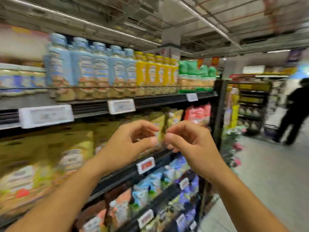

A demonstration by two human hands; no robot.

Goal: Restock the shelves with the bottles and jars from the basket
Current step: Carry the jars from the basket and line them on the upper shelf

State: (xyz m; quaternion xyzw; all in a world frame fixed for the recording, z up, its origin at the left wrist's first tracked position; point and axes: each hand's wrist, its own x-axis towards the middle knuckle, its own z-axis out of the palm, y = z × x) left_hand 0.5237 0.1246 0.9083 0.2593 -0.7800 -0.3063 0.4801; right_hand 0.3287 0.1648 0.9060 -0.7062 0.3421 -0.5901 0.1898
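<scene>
My left hand [133, 141] and my right hand [185, 139] are raised side by side in front of the middle shelf, their fingertips almost meeting. Both have loosely curved fingers with a gap to the thumb, and I see nothing held in either. On the top shelf [150, 99] stand rows of blue-labelled jars [93, 72] and yellow-labelled jars [155, 74] behind a thin rail. No basket is in view. The picture is blurred by motion.
Yellow pouches [50, 161] fill the middle shelf and packets [150, 185] the lower ones. White price tags [121, 106] line the shelf edges. The aisle floor [267, 181] opens to the right, where a person in dark clothes [296, 111] stands by another rack.
</scene>
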